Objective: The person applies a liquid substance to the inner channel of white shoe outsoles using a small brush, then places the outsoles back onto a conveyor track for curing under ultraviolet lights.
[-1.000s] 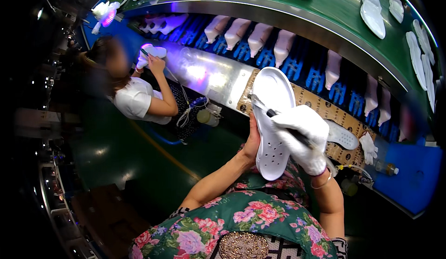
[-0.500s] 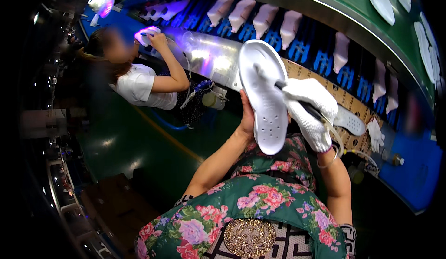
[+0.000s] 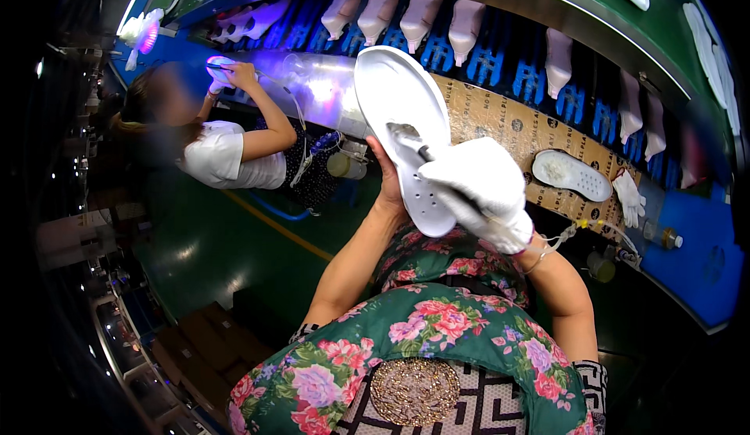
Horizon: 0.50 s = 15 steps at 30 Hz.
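A white shoe sole (image 3: 402, 87) is held up in front of me, its hollow inner face turned toward me and small holes in its lower end. My left hand (image 3: 389, 179), bare, grips its left edge, with some fingers hidden behind it. In a white knit glove, my right hand (image 3: 480, 185) is closed round a brush (image 3: 408, 137) with a dark handle. The bristles are against the sole's inner face near its middle. A thin pale tube (image 3: 558, 240) runs by my right wrist.
Another white sole (image 3: 574, 176) lies on printed cardboard (image 3: 488, 115) to the right, near a white glove (image 3: 630, 198) and a small bottle (image 3: 664, 236). Pale shoe-shaped pieces (image 3: 466, 29) stand along a blue rack behind. At left, a co-worker (image 3: 234, 150) handles a lit piece.
The brush has moved down the sole's inner face, from its upper part to near the middle. Sole and both hands have shifted left and slightly up in the picture; the surroundings have shifted left too.
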Tool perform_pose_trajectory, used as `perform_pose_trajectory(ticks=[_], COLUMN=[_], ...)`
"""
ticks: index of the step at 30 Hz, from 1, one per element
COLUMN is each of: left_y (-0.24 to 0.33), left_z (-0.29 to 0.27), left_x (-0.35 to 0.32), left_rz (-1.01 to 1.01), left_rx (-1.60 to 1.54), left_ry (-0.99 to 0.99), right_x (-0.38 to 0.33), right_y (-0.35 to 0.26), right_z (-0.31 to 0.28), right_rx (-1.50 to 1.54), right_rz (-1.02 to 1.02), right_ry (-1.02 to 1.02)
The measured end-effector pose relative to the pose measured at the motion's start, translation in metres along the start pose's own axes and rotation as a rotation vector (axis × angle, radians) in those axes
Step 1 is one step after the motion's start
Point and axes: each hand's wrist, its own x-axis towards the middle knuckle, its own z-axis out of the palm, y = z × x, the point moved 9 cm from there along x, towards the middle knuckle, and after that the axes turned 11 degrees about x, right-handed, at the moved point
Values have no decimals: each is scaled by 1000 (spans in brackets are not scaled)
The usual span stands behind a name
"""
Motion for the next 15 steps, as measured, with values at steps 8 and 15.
perform_pose_trajectory(ticks=[8, 15], left_y=[0, -5], left_z=[-6, 8], left_x=[21, 33], left_rz=[70, -24], left_rx=[-463, -530], left_ry=[-234, -420], right_x=[-3, -8], right_y=[22, 3], right_z=[-3, 12], right_rx=[176, 167], right_rz=[161, 9], right_ry=[61, 6])
